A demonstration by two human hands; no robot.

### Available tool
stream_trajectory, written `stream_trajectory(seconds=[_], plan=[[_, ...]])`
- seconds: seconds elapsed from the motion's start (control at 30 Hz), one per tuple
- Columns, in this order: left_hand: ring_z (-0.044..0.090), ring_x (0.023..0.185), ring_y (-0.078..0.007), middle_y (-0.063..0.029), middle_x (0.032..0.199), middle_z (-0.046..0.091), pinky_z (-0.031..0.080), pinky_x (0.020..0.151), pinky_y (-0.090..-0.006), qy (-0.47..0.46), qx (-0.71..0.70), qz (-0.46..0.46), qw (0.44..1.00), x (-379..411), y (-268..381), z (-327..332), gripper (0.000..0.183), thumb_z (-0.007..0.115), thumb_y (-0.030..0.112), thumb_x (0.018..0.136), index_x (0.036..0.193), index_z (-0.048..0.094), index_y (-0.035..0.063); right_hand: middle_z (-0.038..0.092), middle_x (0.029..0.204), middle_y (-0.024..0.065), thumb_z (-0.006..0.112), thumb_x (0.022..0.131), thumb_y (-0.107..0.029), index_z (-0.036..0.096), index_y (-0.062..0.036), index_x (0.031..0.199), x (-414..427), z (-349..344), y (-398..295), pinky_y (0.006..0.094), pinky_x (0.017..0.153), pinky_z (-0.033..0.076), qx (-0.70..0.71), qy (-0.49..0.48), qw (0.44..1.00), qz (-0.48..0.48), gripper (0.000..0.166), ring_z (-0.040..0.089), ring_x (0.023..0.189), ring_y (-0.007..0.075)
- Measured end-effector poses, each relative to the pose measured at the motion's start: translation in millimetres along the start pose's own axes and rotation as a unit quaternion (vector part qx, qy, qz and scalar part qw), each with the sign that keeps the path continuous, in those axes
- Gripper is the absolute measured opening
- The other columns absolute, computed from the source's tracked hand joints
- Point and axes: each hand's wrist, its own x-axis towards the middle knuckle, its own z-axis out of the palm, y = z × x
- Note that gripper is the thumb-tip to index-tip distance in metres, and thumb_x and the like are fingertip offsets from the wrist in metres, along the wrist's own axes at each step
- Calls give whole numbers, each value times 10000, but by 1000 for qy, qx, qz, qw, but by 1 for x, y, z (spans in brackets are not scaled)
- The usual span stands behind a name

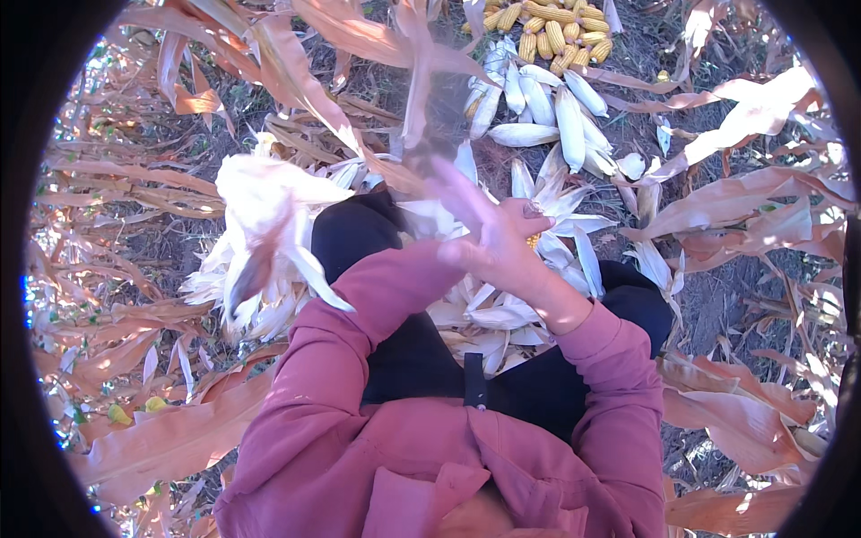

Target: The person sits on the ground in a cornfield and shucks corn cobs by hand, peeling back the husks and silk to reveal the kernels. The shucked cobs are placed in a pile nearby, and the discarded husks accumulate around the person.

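Note:
My left hand [519,214] is closed around an ear of corn [533,241], with its thumb near the stem end. Only a small patch of yellow kernels shows; the rest is hidden by my hands. In front of it, my right hand [494,232] crosses over with fingers apart and blurred by motion, holding nothing that I can see. To the left, a blurred clump of pale husk [269,195] appears above a heap of husks [222,286]. More loose husks [501,316] lie between my legs, below both hands.
Husked yellow ears [555,37] are piled at the top. Nearer lie several ears still in pale husks [538,101]. Dry corn leaves [417,60] hang in from above, close to my hands. Brown leaves [746,208] crowd the right side, over bare soil [716,309].

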Motion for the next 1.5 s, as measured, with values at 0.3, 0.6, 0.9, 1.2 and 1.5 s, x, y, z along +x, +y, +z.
stream_trajectory(seconds=[0.3,0.6,0.9,1.2,1.5], plan=[[554,686,-95,-22,781,587,443,612,-249,66,-187,-31,980,7,37,-15,185,619,214,861,862,575,34,620,812,57,531,928,-151,585,20,950,-28,-94,9,218,624,482,-264,284,920,-49,181,588,689,79],[618,704,-201,-84,745,601,518,662,-325,169,-361,-18,917,22,47,-52,265,594,313,891,830,548,59,611,1007,160,585,890,-301,530,57,1098,-32,-105,26,318,720,501,-301,258,910,119,418,622,853,196],[610,830,-254,-118,830,604,517,757,-381,140,-414,-52,898,19,37,-64,402,504,440,913,916,548,41,599,1071,196,722,746,-358,468,45,1201,-36,-93,49,346,855,453,-290,119,923,224,659,602,985,277],[576,978,-267,-139,984,598,449,907,-386,21,-388,57,920,2,67,-64,444,361,430,967,1013,527,21,600,953,160,716,746,-320,504,29,1031,-28,-82,42,353,784,465,-257,98,944,184,498,607,923,257],[597,832,-269,-114,863,594,496,780,-393,47,-423,33,904,2,59,-58,421,381,438,959,902,521,45,578,973,241,730,704,-312,355,46,1124,-32,-64,55,386,803,479,-302,133,931,157,668,611,923,346]])
